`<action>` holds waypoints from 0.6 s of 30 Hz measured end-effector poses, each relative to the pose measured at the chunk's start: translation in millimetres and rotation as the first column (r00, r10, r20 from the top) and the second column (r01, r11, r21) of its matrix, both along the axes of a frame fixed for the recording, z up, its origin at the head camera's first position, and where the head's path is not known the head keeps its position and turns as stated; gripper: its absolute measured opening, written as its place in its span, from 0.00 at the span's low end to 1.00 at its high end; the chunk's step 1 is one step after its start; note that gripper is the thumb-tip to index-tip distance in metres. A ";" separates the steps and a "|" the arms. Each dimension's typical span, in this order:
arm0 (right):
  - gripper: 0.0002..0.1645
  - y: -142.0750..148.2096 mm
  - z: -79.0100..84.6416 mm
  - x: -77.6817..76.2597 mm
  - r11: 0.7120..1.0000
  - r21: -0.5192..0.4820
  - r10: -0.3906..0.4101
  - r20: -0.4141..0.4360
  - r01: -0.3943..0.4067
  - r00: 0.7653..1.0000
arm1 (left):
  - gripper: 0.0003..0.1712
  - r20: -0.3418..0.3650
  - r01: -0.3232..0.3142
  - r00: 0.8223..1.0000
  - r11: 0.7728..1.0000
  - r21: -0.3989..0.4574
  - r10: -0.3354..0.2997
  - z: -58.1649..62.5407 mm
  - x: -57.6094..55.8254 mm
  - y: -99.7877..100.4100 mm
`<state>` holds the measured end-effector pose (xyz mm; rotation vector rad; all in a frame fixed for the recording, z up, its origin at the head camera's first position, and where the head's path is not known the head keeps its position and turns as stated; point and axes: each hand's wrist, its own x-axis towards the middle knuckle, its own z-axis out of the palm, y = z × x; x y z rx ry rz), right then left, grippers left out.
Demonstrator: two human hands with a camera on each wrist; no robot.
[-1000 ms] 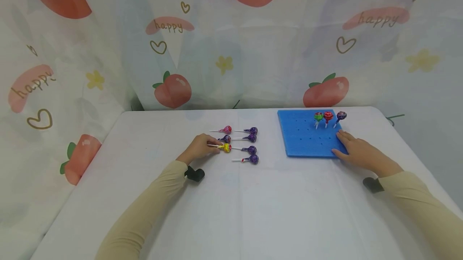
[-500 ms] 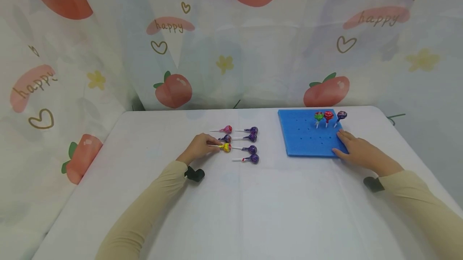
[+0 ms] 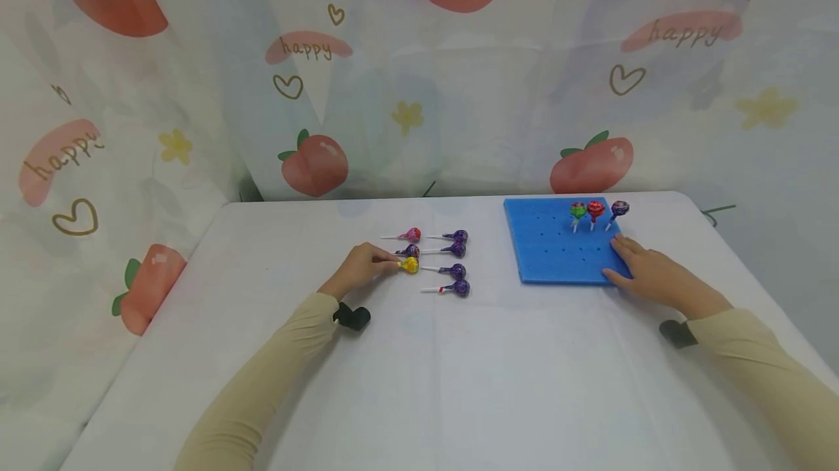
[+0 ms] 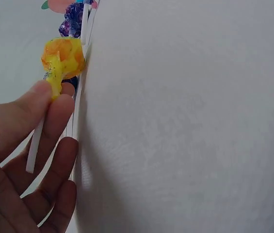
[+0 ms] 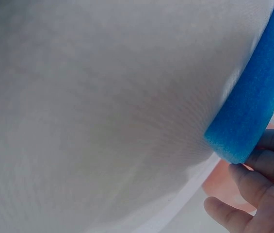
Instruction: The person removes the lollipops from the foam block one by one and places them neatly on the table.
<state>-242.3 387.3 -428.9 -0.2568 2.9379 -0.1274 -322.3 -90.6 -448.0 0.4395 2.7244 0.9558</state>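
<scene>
Between the left hand (image 3: 364, 266) and the blue board (image 3: 557, 263), purple lollipops (image 3: 460, 288) lie in the way; nearer the person, bare tabletop (image 3: 488, 362) leaves free passage. Standing lollipops (image 3: 595, 210) obstruct the board's far right part, the right hand (image 3: 649, 276) its near right corner.

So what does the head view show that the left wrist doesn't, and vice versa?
Only the head view shows the flat blue foam board, three round wrapped lollipops standing in it and the right hand at its edge. Only the left wrist view shows the left hand's palm side and the white stick of the round yellow lollipop it pinches. Both show that hand, the yellow wrapper, purple lollipops and the white tablecloth.
</scene>
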 end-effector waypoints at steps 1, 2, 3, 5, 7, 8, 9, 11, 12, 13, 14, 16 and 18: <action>0.49 0.3 -0.1 -0.1 1.000 -0.001 0.001 0.000 -0.001 1.000 | 0.13 0.005 0.004 1.000 1.000 -0.004 -0.004 0.1 0.1 -0.3; 0.50 0.5 -0.3 -0.1 1.000 -0.001 0.001 0.001 -0.001 1.000 | 0.13 0.006 0.010 1.000 1.000 -0.009 -0.010 0.3 0.2 -0.5; 0.50 0.6 -0.4 -0.2 1.000 -0.001 0.001 0.001 -0.001 1.000 | 0.13 0.011 0.012 1.000 1.000 -0.013 -0.012 0.5 0.2 -0.8; 0.50 0.9 -0.6 -0.3 1.000 0.000 0.001 0.001 -0.001 1.000 | 0.13 0.014 0.017 1.000 1.000 -0.020 -0.017 0.8 0.0 -0.9; 0.50 0.9 -0.5 -0.4 1.000 -0.001 0.003 0.002 -0.003 1.000 | 0.13 0.008 0.022 1.000 1.000 -0.022 -0.022 0.3 -0.5 -1.0; 0.50 0.8 -0.5 -0.4 1.000 -0.001 0.004 0.002 -0.004 1.000 | 0.12 0.006 0.023 1.000 1.000 -0.019 -0.023 -0.1 -0.7 -1.1; 0.50 0.6 -0.4 -0.5 1.000 -0.002 0.005 0.002 -0.005 1.000 | 0.12 0.001 0.025 1.000 1.000 -0.016 -0.025 -0.6 -0.9 -1.3; 0.50 0.4 -0.2 -0.5 1.000 -0.004 0.007 0.003 -0.007 1.000 | 0.11 -0.007 0.033 0.999 0.999 -0.006 -0.033 -1.9 -0.9 -1.6; 0.50 0.2 0.1 -0.4 1.000 -0.005 0.007 0.003 -0.007 1.000 | 0.11 -0.010 0.038 0.999 0.999 0.002 -0.038 -2.5 -0.9 -1.8; 0.50 0.1 0.3 -0.4 1.000 -0.006 0.009 0.003 -0.009 1.000 | 0.11 -0.014 0.044 0.999 0.999 0.008 -0.044 -2.9 -0.7 -1.9; 0.50 0.0 0.5 -0.2 1.000 -0.006 0.010 0.002 -0.010 1.000 | 0.11 -0.014 0.047 0.999 0.999 0.016 -0.047 -3.3 -0.4 -2.0; 0.50 -0.1 1.1 -0.1 1.000 -0.007 0.011 0.000 -0.011 1.000 | 0.10 -0.017 0.055 0.998 0.998 0.029 -0.055 -3.4 0.1 -2.0; 0.50 -0.2 1.5 0.0 1.000 -0.007 0.011 0.000 -0.011 1.000 | 0.11 -0.021 0.063 0.998 0.997 0.038 -0.062 -2.9 0.4 -2.0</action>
